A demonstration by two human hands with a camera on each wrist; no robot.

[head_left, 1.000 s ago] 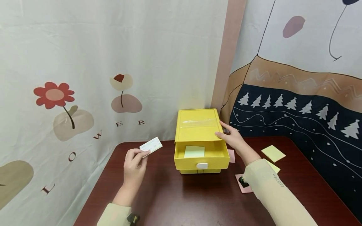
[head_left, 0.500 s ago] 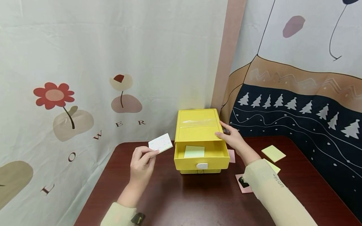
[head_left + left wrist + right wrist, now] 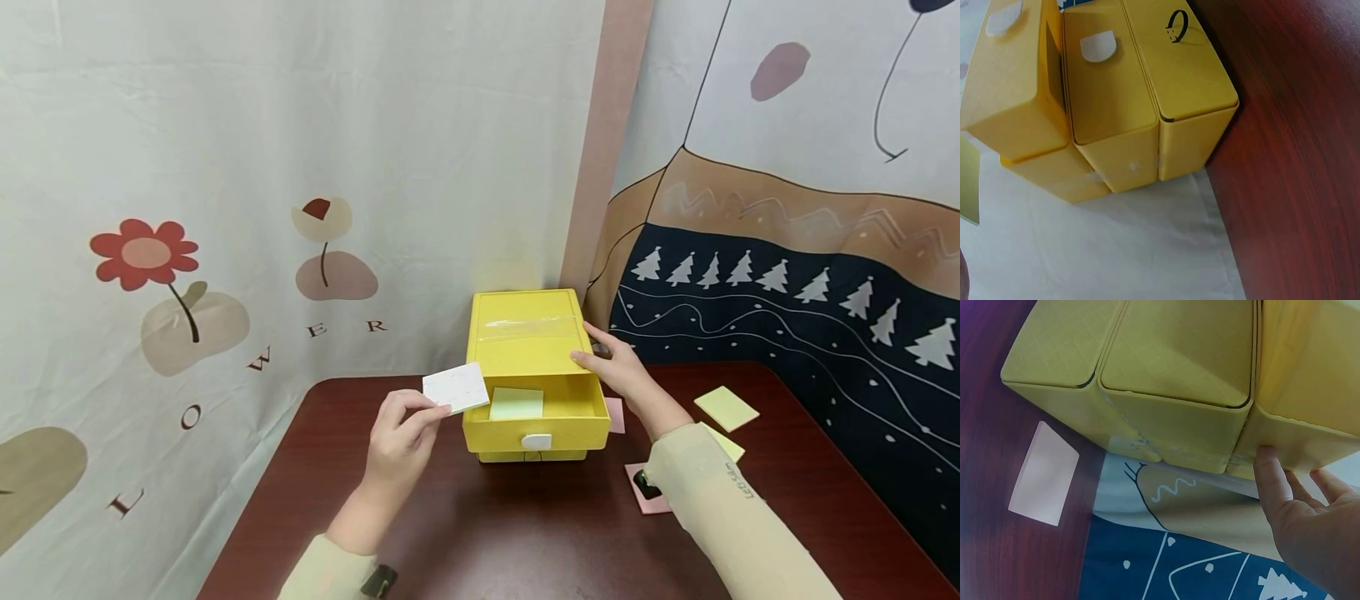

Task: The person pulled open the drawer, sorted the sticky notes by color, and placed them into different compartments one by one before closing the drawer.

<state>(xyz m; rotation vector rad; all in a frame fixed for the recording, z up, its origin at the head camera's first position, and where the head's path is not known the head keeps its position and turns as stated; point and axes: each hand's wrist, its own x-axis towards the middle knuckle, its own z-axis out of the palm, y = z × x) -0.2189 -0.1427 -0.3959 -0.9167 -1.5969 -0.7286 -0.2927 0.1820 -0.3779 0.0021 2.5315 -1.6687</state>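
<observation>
My left hand (image 3: 405, 437) pinches a white-topped sticky note pad (image 3: 452, 387) between thumb and fingers. The pad overlaps the left edge of the pulled-out top drawer (image 3: 487, 435) in the head view. Inside that drawer lies a pale green note pad (image 3: 516, 403). The left wrist view catches only an edge of the held pad (image 3: 969, 181). My right hand (image 3: 621, 368) rests on the right side and top edge of the yellow drawer box (image 3: 525, 304). In the right wrist view, its fingertips touch the box's side wall (image 3: 1310, 440).
Yellow pads (image 3: 726, 407) lie on the dark red table (image 3: 525, 533) at the right, one partly behind the right sleeve. A pink pad (image 3: 615, 414) sits beside the box, and another pink pad (image 3: 660, 504) lies nearer. A printed curtain (image 3: 420, 167) hangs behind.
My left hand has moved right with the white-topped pad, from left of the box to the open drawer's left edge. My right hand has stayed on the box.
</observation>
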